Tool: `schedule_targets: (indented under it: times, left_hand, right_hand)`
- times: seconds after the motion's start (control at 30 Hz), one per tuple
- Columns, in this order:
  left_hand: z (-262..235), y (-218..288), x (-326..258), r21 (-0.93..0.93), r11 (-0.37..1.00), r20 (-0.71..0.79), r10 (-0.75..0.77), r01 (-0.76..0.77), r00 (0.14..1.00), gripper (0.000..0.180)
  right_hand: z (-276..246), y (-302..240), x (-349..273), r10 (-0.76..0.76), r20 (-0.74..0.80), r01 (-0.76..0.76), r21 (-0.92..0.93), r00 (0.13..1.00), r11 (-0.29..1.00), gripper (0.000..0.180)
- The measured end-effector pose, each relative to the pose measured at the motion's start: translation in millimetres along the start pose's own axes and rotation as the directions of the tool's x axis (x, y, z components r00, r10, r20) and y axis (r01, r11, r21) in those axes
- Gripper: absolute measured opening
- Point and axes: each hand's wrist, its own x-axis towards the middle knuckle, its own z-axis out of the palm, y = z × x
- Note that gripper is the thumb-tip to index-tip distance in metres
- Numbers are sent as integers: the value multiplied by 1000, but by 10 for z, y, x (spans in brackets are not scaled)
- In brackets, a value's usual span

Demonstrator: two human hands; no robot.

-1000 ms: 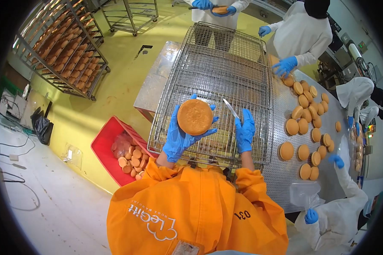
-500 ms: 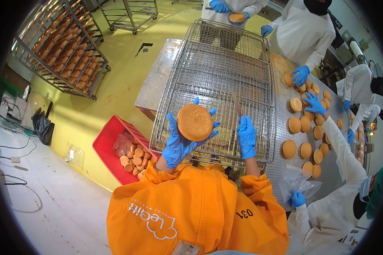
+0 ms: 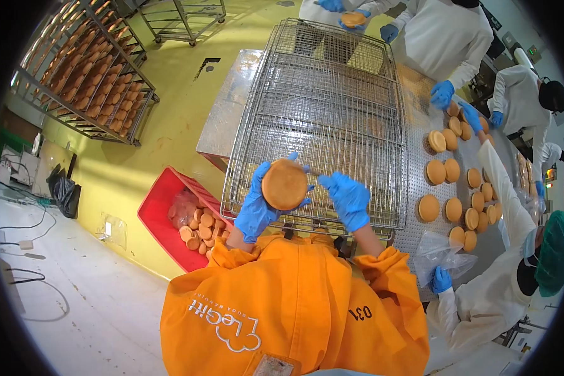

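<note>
My left hand (image 3: 257, 203), in a blue glove, holds a round golden-brown sponge cake (image 3: 284, 184) with its fingers round the far edge. My right hand (image 3: 347, 199), gloved the same way, is closed on a slim knife (image 3: 316, 172). The knife's blade points left and meets the cake's right side; how far it reaches in I cannot tell. Both hands are above a stack of wire racks (image 3: 319, 135), just beyond my orange sleeves.
A red crate (image 3: 160, 216) with cake pieces stands at left. Round cakes (image 3: 428, 208) lie on the perforated metal table (image 3: 413, 163) at right, where co-workers in white reach in. One gloved co-worker's hand holds a clear plastic bag (image 3: 435, 254). Far left stands a loaded rack trolley (image 3: 94, 94).
My right hand has moved left toward the cake, and the knife has swung from pointing away to lying against the cake's side. The cake is turned slightly. Co-workers' hands have shifted among the cakes.
</note>
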Motion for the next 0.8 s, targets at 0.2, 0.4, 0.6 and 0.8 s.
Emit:
schedule_targets:
  times: [0.2,0.4,0.6,0.8]
  left_hand:
    - [-266,49,-36,-21,998,3,57,-57,998,73]
    - [-432,-61,32,42,986,-103,166,-163,981,63]
    - [-35,-615,69,614,777,22,161,-140,987,68]
    - [-74,-316,179,613,789,-53,6,28,999,64]
  right_hand:
    - [26,-62,-172,-100,49,98,53,994,994,46]
    - [141,65,-384,418,287,-507,467,862,724,30]
    - [369,-308,-557,594,322,-622,667,738,411,58]
    - [-194,808,-551,621,561,-105,782,548,-614,35]
